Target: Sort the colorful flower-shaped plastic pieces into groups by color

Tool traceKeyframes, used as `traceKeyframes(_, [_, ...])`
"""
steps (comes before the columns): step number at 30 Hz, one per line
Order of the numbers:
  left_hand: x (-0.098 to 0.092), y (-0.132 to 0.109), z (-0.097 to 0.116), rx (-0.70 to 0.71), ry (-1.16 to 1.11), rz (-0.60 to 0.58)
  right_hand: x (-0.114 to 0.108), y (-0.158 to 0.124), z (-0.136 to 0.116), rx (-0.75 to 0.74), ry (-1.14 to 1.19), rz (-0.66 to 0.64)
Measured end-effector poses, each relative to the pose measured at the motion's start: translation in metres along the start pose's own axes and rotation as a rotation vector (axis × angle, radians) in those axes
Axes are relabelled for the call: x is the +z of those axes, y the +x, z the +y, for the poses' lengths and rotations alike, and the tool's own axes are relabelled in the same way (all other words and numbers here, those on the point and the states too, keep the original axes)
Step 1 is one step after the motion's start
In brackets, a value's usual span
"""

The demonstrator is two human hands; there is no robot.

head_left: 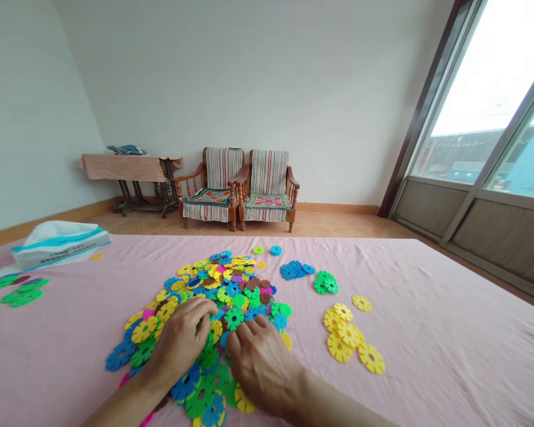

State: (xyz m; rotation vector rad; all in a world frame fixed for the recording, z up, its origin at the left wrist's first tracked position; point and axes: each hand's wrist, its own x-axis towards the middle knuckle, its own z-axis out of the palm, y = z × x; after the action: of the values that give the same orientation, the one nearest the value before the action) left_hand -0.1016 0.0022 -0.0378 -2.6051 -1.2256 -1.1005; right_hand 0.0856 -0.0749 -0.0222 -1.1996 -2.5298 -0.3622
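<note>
From the head camera we look down at our two bare hands over a heap of snowflake-shaped plastic discs (218,296) in yellow, green, blue, pink, purple and brown, spread on a pink sheet (404,338). Our left hand (180,341) sits on the near left of the heap with its fingers curled down among the pieces; we cannot tell whether it grips any. Our right hand (262,367) lies just beside it, apart but close, its fingers (244,338) spread and resting on the discs at the near right edge. Beyond the heap lie a blue cluster (295,270) and a green cluster (324,283), and further right a yellow group (347,335). A second green group (20,290) lies well to the left. The one container in sight is a white plastic bag with teal stripes (57,244), lying on the sheet at the far left; its opening and contents are hidden from us, and a single yellow disc (97,256) lies just beside it. Past the sheet stand two wooden armchairs (244,187) with striped cushions, a cloth-covered treadle table (124,168), and a large window (485,107) on the right.
</note>
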Motion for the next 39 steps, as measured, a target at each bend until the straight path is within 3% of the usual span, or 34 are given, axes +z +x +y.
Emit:
traceKeyframes(6, [-0.004,0.002,0.007,-0.038,-0.022,-0.036,0.004,0.000,0.010,0.343,0.400,0.078])
traceKeyframes(12, [-0.006,0.003,0.011,-0.051,-0.044,-0.040,0.006,0.007,0.033,0.509,0.840,0.187])
traceKeyframes(18, [-0.006,0.002,0.012,-0.059,-0.048,-0.041,0.021,-0.002,0.096,0.868,0.830,0.358])
traceKeyframes(24, [-0.006,0.002,0.013,-0.056,-0.072,-0.022,0.032,-0.017,0.135,1.031,0.735,0.461])
traceKeyframes(27, [-0.006,0.003,0.013,-0.054,-0.073,-0.017,0.026,-0.017,0.132,1.010,0.633,0.456])
traceKeyframes(29, [-0.006,0.004,0.013,-0.050,-0.070,-0.017,0.020,-0.014,0.120,0.917,0.608,0.414])
traceKeyframes(35, [-0.008,0.003,0.014,-0.052,-0.055,-0.025,0.006,-0.002,0.068,0.417,0.658,0.107])
traceKeyframes(39, [-0.008,0.003,0.015,-0.054,-0.041,-0.041,-0.001,-0.002,0.053,0.319,0.501,-0.038])
